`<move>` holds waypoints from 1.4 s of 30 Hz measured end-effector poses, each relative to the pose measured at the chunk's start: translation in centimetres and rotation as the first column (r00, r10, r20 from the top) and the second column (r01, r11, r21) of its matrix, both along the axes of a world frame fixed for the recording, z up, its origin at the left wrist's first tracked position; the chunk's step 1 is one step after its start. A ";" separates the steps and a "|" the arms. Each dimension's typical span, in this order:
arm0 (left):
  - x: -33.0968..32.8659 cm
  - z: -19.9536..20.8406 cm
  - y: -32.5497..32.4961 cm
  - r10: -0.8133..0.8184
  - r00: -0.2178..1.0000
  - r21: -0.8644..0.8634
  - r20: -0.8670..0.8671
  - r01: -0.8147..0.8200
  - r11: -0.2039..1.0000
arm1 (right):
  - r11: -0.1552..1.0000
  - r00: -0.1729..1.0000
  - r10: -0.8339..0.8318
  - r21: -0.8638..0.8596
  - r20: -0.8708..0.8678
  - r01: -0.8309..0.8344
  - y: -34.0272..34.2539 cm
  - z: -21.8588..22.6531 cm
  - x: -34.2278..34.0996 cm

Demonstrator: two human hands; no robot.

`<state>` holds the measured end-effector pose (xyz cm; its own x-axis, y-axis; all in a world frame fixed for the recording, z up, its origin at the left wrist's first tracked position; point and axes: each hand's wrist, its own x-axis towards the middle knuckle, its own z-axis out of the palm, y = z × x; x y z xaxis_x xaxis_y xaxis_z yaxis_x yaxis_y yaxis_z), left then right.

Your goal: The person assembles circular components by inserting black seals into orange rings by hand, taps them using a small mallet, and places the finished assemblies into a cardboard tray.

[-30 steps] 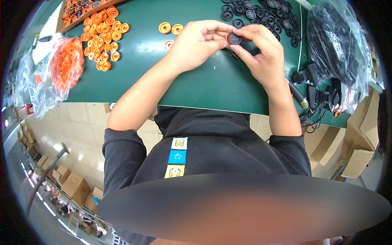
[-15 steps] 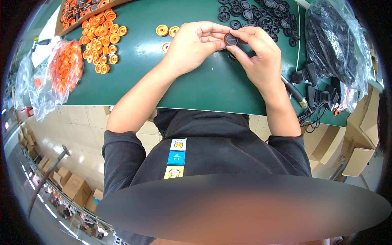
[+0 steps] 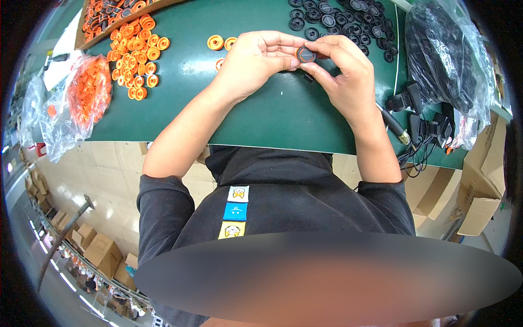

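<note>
Round piece pinched between my two hands, above the green surface.
The round piece (image 3: 305, 54), dark-faced with an orange edge, sits to the right of my left hand (image 3: 251, 62) and to the left of my right hand (image 3: 348, 65), touching the fingertips of both, so neither is clearly nearer. Its flat face tilts up toward me (being round, it shows no long axis). My left thumb and fingers close on its left side, the other fingers loosely bent; my right thumb and forefinger nip its right side, leaving only its width between them. Orange rings (image 3: 215, 42) lie on the surface (image 3: 261, 120), just beside my left hand.
</note>
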<state>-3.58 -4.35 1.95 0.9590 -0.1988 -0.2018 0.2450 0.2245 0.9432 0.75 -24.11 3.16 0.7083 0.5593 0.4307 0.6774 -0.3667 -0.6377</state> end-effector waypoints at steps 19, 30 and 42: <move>-0.6 -0.5 -1.6 0.173 0.960 0.037 0.219 -0.185 0.982 | 0.938 0.879 0.117 0.341 -0.463 0.055 0.2 -0.7 0.2; -0.6 -0.3 -1.5 0.160 0.972 0.062 0.170 -0.173 0.983 | 0.945 0.712 0.134 0.306 -0.690 0.119 -0.3 -0.8 0.2; 0.5 -0.2 -0.4 0.040 0.994 0.107 0.105 -0.052 0.993 | 0.963 0.776 0.096 0.256 -0.623 0.086 -1.2 -0.6 0.2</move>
<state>-3.13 -4.80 1.78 0.9834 -0.1364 -0.1197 0.1373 0.1278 0.9822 0.95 -25.30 2.60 0.8669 0.4980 0.0203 0.0962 -0.1272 -0.9872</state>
